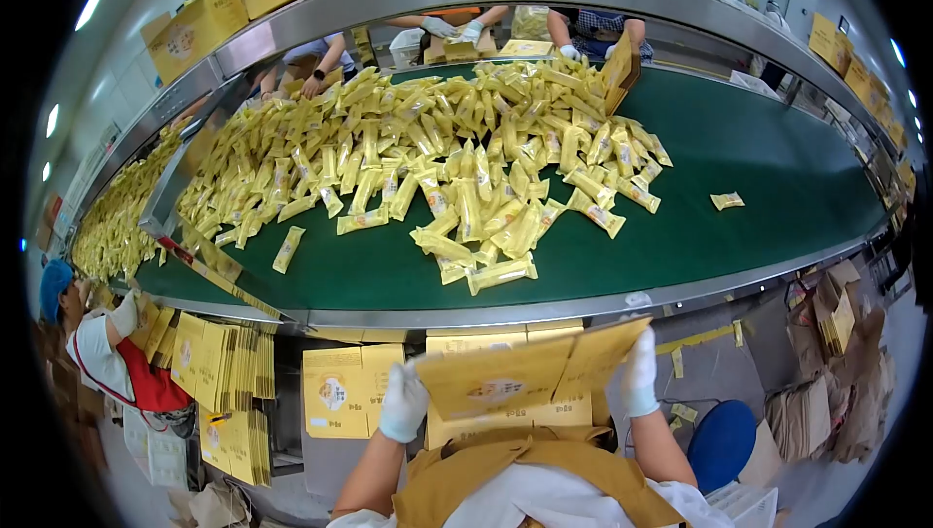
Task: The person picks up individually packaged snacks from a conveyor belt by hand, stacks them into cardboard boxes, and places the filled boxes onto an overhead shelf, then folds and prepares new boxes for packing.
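Note:
A flat, folded yellow carton point(525, 369) with printing on it is held up at the front edge of the belt. My left hand point(403, 404), in a white glove, grips its left end. At the right end, my right hand point(639, 372), also gloved in white, holds the carton's edge. Below and behind it, more flat yellow cartons point(447, 428) are partly covered. Another flat carton point(335, 394) lies to the left of my left hand. Beyond the carton, a large heap of yellow wrapped packets point(466, 202) spreads over the green belt point(739, 154).
A metal rail point(573, 299) edges the belt. Stacked flat cartons point(224, 363) stand at the left, beside a person in a red apron point(155, 382). Other people's gloved hands point(455, 27) show across the belt. A blue stool point(722, 443) stands at the lower right.

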